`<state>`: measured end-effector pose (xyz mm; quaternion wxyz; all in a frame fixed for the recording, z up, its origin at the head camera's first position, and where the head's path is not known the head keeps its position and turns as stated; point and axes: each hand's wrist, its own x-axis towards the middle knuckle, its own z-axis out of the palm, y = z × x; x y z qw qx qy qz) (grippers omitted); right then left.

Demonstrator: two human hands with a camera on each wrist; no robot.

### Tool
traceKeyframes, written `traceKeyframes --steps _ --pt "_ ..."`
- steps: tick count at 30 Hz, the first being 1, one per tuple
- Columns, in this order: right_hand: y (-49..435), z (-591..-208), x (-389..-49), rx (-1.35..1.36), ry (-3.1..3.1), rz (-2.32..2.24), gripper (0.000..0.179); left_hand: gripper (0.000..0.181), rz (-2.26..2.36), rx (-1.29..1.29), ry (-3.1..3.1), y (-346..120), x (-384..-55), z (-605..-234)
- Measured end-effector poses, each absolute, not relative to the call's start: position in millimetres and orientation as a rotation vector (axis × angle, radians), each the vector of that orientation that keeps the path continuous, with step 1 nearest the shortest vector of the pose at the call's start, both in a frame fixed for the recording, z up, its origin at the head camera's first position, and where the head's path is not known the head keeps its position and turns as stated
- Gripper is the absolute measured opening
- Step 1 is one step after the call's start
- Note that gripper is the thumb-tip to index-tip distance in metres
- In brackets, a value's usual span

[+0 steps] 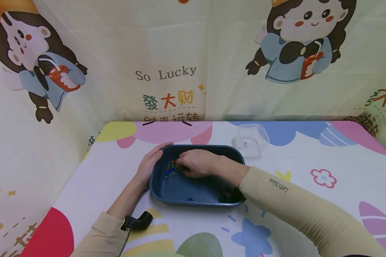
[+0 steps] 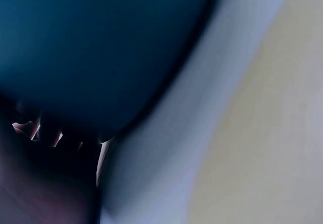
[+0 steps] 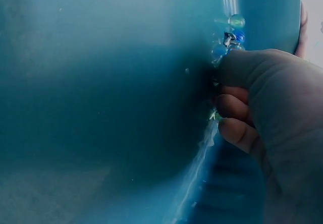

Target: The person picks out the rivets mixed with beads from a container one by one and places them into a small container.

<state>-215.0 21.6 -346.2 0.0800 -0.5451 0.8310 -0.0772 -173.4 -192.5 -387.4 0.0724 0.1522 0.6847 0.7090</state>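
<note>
A dark blue rectangular basin (image 1: 196, 191) stands on the table in the head view. My left hand (image 1: 147, 167) lies along its left end, fingers against the outer wall. Inside, small colourful glass marbles (image 1: 170, 169) are clustered at the left. My right hand (image 1: 196, 163) reaches into the basin and touches this cluster, its fingers curled at the marbles; the palm side is hidden. In the right wrist view, several marbles (image 3: 236, 22) show just past the thumb, and a greenish one (image 3: 214, 115) shows by the curled fingers. The left wrist view is dark and blurred.
A clear plastic box (image 1: 251, 142) stands behind the basin's right corner. One blue marble (image 1: 190, 199) lies apart near the basin's front wall. A patterned cloth (image 1: 286, 214) covers the table, and a printed curtain (image 1: 225, 71) hangs behind it.
</note>
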Motion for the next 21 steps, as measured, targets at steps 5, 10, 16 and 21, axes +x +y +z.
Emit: traceKeyframes --steps 5,10,16,21 --pt "21.1 -346.1 -214.3 -1.601 2.476 -0.215 0.009 0.048 2.129 0.455 2.064 -193.7 -174.0 -389.0" --pt "21.8 -344.6 -214.0 -1.575 2.471 -0.203 0.01 0.048 2.129 0.464 2.062 -194.1 -174.3 -389.7" --pt "25.3 -342.5 -214.5 -1.572 2.478 -0.259 0.011 0.049 2.117 0.455 2.067 -193.2 -173.7 -388.5" --pt "27.8 -340.7 -214.8 -1.603 2.497 -0.314 0.01 0.049 2.119 0.446 2.06 -192.9 -173.5 -388.1"
